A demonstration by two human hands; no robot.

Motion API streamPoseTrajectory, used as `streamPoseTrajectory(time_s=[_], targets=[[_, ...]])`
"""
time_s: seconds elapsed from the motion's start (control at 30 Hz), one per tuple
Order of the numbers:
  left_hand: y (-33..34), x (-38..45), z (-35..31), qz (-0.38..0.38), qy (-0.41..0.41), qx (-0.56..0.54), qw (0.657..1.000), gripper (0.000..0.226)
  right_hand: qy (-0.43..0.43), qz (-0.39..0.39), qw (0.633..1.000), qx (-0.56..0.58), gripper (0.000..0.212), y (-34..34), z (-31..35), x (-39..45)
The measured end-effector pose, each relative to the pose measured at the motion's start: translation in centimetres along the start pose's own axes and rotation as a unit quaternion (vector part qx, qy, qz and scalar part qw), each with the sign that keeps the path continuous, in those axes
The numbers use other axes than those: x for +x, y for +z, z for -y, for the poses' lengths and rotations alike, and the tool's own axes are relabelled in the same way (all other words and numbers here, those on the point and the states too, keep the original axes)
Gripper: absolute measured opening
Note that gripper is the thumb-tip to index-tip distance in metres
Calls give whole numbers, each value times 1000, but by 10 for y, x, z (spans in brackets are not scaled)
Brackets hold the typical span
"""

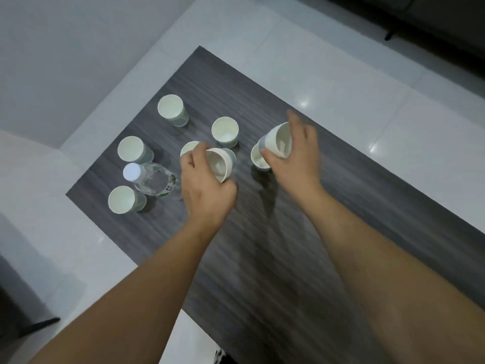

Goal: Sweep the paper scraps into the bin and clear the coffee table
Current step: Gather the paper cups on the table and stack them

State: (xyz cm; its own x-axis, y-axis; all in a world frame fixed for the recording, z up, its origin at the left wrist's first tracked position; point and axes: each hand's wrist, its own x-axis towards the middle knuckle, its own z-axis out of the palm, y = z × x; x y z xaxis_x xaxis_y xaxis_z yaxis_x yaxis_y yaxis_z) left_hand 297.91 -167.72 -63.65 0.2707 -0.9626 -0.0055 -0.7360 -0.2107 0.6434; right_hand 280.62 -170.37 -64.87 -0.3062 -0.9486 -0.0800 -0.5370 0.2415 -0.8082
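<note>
Coffee table (328,232), dark and wood-grained, is taking up most of what I can see from where I'm standing, running slantwise across a pale tiled floor (341,61). Both of the person's bare forearms are reaching out over it, and each hand is holding a paper cup lifted clear of the tabletop.

Left hand (207,190) is wrapping its fingers and thumb round a tilted cup (219,164), whose mouth is facing back toward the person. Right hand (294,156) is gripping a second tilted cup (278,139) from the side, its fingers curled over the rim, though the fingertips are blurring and I cannot tell exactly how they lie.

A clear plastic water bottle (152,179) with a white cap is standing just left of the left hand's grip. Between the two grips, a little beyond them, an upright cup (225,132) is sitting on the table. Directly under the right hand's grip another upright cup (258,158) is peeking out, partly hidden by the thumb. Just behind the left hand's fingers the rim of one more cup (189,148) is showing.

Further left of that grip, three cups are standing apart from one another: one far out (172,110), one beside the bottle's cap (132,150), and one nearer the table's edge (124,199).

I am seeing no paper scraps on the table from here.
</note>
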Motion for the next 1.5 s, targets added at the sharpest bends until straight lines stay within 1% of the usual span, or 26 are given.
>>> streamPoseTrajectory(time_s=[0.07,0.1,0.13,0.17,0.23,0.33,0.4,0.43,0.53,0.63,0.73,0.8,0.9,1.0,1.13,1.3,1.43,1.5], targets=[[-4,17,-7,-39,-6,-12,999,67,-35,96,988,-117,80,13,-8,8],[-4,27,-9,-43,-1,-15,999,67,-35,139,977,-158,78,19,-14,7],[-2,37,-11,-44,10,-11,999,67,-29,164,970,-176,76,23,-19,5],[1,48,-11,-43,24,-5,999,68,-23,168,969,-181,74,26,-25,2],[10,67,-9,-26,44,8,999,70,-21,148,972,-182,76,31,-35,-7],[29,91,0,56,76,58,994,75,-22,132,974,-181,78,34,-42,-20],[42,97,8,116,90,82,986,75,-25,138,972,-190,74,33,-45,-28],[48,97,11,131,94,87,983,75,-28,143,970,-193,72,31,-46,-33],[58,92,13,135,92,101,981,70,-22,170,963,-208,65,23,-46,-53],[60,77,11,170,127,153,965,65,-9,194,957,-216,59,19,-49,-81],[53,50,10,235,129,186,945,59,9,216,950,-224,62,13,-52,-106],[43,18,15,262,126,197,936,61,24,225,946,-231,61,8,-55,-125],[23,-45,34,301,112,194,927,70,52,238,938,-245,62,0,-56,-161],[2,-106,56,321,75,174,928,75,62,244,935,-249,70,-6,-55,-199],[-12,-150,78,314,41,164,934,73,62,242,936,-248,76,4,-48,-236],[-16,-153,97,305,59,152,938,71,100,162,954,-230,71,32,-36,-255],[-37,-141,124,295,33,121,947,65,120,127,959,-225,69,63,-20,-259],[-60,-132,146,274,10,111,955,64,139,112,958,-224,71,84,-6,-260]])
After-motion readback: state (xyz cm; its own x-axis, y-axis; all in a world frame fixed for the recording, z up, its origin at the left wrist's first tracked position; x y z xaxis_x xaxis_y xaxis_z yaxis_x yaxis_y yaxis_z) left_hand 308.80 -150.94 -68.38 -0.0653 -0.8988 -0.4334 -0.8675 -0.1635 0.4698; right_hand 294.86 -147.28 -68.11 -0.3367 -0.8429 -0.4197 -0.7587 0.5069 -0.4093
